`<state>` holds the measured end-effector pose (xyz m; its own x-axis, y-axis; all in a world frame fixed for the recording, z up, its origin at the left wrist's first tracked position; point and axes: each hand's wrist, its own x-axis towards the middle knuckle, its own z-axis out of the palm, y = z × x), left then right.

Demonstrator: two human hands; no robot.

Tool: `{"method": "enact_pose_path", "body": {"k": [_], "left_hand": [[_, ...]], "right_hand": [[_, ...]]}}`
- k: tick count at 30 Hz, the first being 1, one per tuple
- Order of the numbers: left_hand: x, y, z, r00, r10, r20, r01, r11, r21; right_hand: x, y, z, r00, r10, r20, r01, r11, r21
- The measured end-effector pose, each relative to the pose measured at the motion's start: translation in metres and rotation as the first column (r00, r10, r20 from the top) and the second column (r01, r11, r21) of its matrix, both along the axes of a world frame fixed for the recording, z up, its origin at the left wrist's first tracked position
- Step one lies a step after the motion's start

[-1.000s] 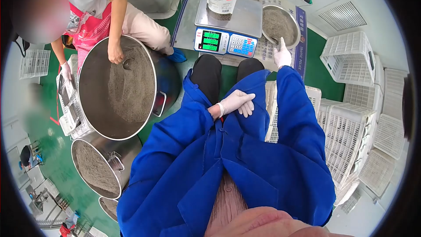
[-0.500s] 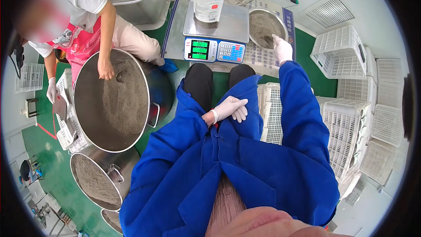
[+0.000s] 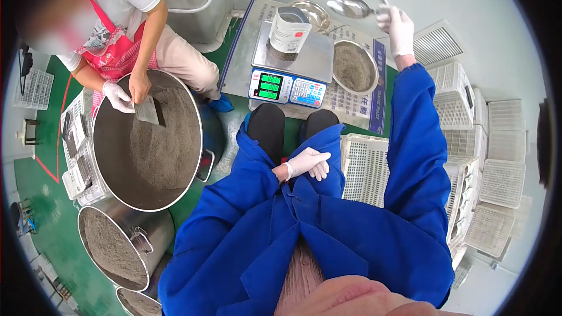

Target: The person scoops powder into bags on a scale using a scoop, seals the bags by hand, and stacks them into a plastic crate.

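My right hand (image 3: 397,30), in a white glove, grips the handle of a metal spoon (image 3: 348,7) raised above the table's right side. Whether anything lies in the spoon's bowl cannot be made out. Below it stands a steel bowl (image 3: 375,83) of grey-brown powder (image 3: 351,65). To the left, an upright printed pouch (image 3: 289,35), its top apart, rests on a digital scale (image 3: 319,61) with lit green digits. My left hand (image 3: 305,162), also gloved, lies on my lap with its fingers extended and nothing in it.
A co-worker (image 3: 114,29) at the left holds a pouch (image 3: 150,111) over a large steel drum (image 3: 111,167) of powder. A second drum (image 3: 167,222) stands nearer. Another steel bowl (image 3: 319,16) sits behind the scale. White plastic crates (image 3: 366,161) are beside my right leg and stacked farther right.
My right hand has risen from the powder bowl, bringing the spoon up into sight. The co-worker's hands have come together at a pouch over the drum. My left hand stays on my lap.
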<state>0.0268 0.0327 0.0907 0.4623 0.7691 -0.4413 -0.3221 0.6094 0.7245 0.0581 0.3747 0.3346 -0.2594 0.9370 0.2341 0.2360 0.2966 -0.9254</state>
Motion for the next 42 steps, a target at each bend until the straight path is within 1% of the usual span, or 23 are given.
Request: {"method": "enact_pose_path", "body": {"k": [1,4,7,10,11,14,16,18,19,22,23,26,27,30,34,36,37,38,40,42], "left_hand": [[0.000,0.000,-0.001,1.000,-0.004,0.006,0.004,1.000,0.004],[0.000,0.000,0.000,1.000,-0.003,0.007,0.003,1.000,0.005],[-0.001,-0.001,-0.002,1.000,0.009,0.010,-0.009,1.000,0.009],[-0.003,-0.002,-0.002,1.000,0.019,0.016,-0.019,1.000,0.007],[-0.004,-0.001,-0.003,1.000,0.023,0.020,-0.023,1.000,0.008],[-0.006,-0.001,-0.002,0.999,0.029,0.026,-0.029,1.000,0.008],[-0.007,-0.001,0.000,0.999,0.030,0.024,-0.031,1.000,0.004],[-0.008,-0.001,-0.001,0.999,0.031,0.024,-0.031,0.999,0.007],[-0.007,-0.001,-0.001,0.999,0.031,0.026,-0.031,0.999,0.008],[-0.007,-0.001,-0.002,0.999,0.033,0.022,-0.033,0.999,0.008],[-0.006,-0.001,-0.002,0.999,0.030,0.023,-0.030,1.000,0.005],[-0.005,-0.001,-0.004,1.000,0.022,0.018,-0.022,1.000,0.003],[-0.005,-0.001,-0.003,1.000,0.022,0.015,-0.022,1.000,0.005],[-0.003,-0.001,-0.002,1.000,0.022,0.007,-0.022,1.000,0.011],[0.000,-0.002,-0.006,1.000,0.023,-0.003,-0.023,1.000,-0.003],[0.000,-0.003,-0.004,0.999,0.030,-0.012,-0.030,1.000,-0.001],[-0.001,-0.002,-0.003,1.000,0.027,-0.013,-0.027,1.000,-0.003],[-0.001,-0.002,-0.003,1.000,0.026,-0.013,-0.026,1.000,-0.006],[-0.001,-0.001,-0.001,1.000,0.021,-0.021,-0.021,1.000,-0.020],[-0.002,0.001,0.003,1.000,0.014,-0.025,-0.015,0.999,-0.047]], "right_hand": [[-0.017,-0.004,0.008,0.999,0.051,0.008,-0.051,0.999,0.008],[-0.070,-0.014,0.012,0.956,0.119,0.266,-0.167,0.972,0.166],[-0.113,-0.025,-0.002,0.898,0.127,0.422,-0.257,0.928,0.269],[-0.142,-0.027,-0.033,0.808,-0.025,0.588,-0.332,0.806,0.490],[-0.147,-0.029,-0.041,0.785,-0.001,0.620,-0.369,0.804,0.467],[-0.157,-0.026,-0.063,0.682,0.208,0.702,-0.463,0.865,0.193],[-0.156,-0.026,-0.061,0.732,0.285,0.619,-0.398,0.916,0.048],[-0.151,-0.023,-0.057,0.781,0.343,0.523,-0.338,0.935,-0.108],[-0.147,-0.019,-0.054,0.819,0.324,0.473,-0.302,0.945,-0.125],[-0.129,0.001,-0.048,0.900,0.324,0.293,-0.282,0.943,-0.176],[-0.121,0.006,-0.045,0.911,0.319,0.262,-0.275,0.942,-0.191],[-0.098,0.023,-0.046,0.951,0.292,0.103,-0.241,0.907,-0.346],[-0.091,0.028,-0.050,0.959,0.270,0.082,-0.218,0.894,-0.390],[-0.065,0.042,-0.062,0.967,0.229,-0.112,-0.252,0.790,-0.559],[-0.015,0.057,-0.079,0.951,0.122,-0.283,-0.285,0.700,-0.655],[0.021,0.082,-0.099,0.938,0.034,-0.346,-0.271,0.694,-0.667],[0.034,0.075,-0.097,0.948,-0.030,-0.318,-0.196,0.731,-0.653],[0.052,0.088,-0.109,0.953,-0.026,-0.301,-0.169,0.780,-0.602],[0.078,0.089,-0.115,0.996,-0.053,-0.070,0.005,0.834,-0.552],[0.089,0.072,-0.132,0.986,-0.066,0.156,0.121,0.919,-0.375]]}}
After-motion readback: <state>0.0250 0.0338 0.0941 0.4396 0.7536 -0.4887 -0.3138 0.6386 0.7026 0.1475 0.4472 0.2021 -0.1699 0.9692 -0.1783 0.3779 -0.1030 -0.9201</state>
